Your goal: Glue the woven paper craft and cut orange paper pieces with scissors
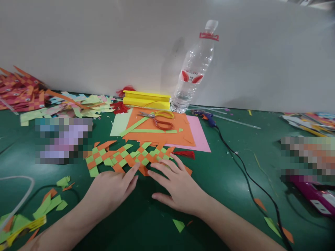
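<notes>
A row of woven paper pieces (120, 157) in green and orange checks lies across the middle of the table. My left hand (111, 188) is at its near edge, index finger stretched out and touching the weave, thumb apart, other fingers curled under. Over the right end of the row, my right hand (178, 183) lies with fingers spread, fingertips on the paper. Neither hand grips anything. Behind the row, scissors (163, 122) with yellow and red handles rest on an orange paper sheet (157, 139) beside green strips (153, 131). A red tassel (185, 154) lies near my right fingertips.
A clear bottle (193, 66) leans at the back beside a folded yellow piece (146, 99). A glue gun (206, 118) trails a black cord (243, 167) down the right side. Paper scraps (52, 204) lie left; red woven pieces (22, 90) are piled far left. A purple power strip (314, 193) sits right.
</notes>
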Demonstrator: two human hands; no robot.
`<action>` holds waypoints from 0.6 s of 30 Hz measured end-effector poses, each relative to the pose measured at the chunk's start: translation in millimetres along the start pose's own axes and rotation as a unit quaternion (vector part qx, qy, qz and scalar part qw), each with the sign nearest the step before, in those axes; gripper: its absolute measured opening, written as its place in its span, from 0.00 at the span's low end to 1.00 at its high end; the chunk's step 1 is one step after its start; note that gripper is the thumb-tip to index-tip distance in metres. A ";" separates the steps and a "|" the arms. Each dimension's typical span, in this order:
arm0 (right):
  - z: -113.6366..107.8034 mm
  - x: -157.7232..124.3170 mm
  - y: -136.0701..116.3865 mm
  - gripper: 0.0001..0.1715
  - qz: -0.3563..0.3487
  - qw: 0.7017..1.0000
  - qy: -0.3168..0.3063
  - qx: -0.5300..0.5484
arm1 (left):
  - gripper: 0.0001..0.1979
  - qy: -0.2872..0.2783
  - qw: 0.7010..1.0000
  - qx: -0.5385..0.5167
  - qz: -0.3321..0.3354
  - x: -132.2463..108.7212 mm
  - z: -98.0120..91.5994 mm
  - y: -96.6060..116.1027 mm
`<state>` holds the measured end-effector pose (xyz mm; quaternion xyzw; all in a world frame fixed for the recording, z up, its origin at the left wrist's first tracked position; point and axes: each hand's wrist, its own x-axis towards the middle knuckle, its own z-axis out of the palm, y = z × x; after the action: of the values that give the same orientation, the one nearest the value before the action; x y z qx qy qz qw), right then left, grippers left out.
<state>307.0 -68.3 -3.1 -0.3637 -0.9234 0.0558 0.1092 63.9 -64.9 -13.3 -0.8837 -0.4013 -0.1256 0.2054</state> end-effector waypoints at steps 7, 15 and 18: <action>-2.3 -1.2 0.6 0.35 -0.064 0.996 -0.042 0.037 | 0.16 -0.072 0.997 -0.003 -0.010 -0.1 1.5 -1.5; -6.4 1.2 0.7 0.41 -0.058 0.995 -0.060 0.054 | 0.17 -0.098 0.995 0.002 -0.014 2.1 0.0 1.2; -7.6 1.4 2.1 0.40 -0.066 0.997 -0.022 0.031 | 0.17 -0.091 0.996 -0.002 -0.016 1.8 0.2 0.6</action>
<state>309.3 -65.6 4.1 -0.2974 -0.9452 0.0853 0.1040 65.5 -64.1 -13.0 -0.8852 -0.4322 -0.0489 0.1648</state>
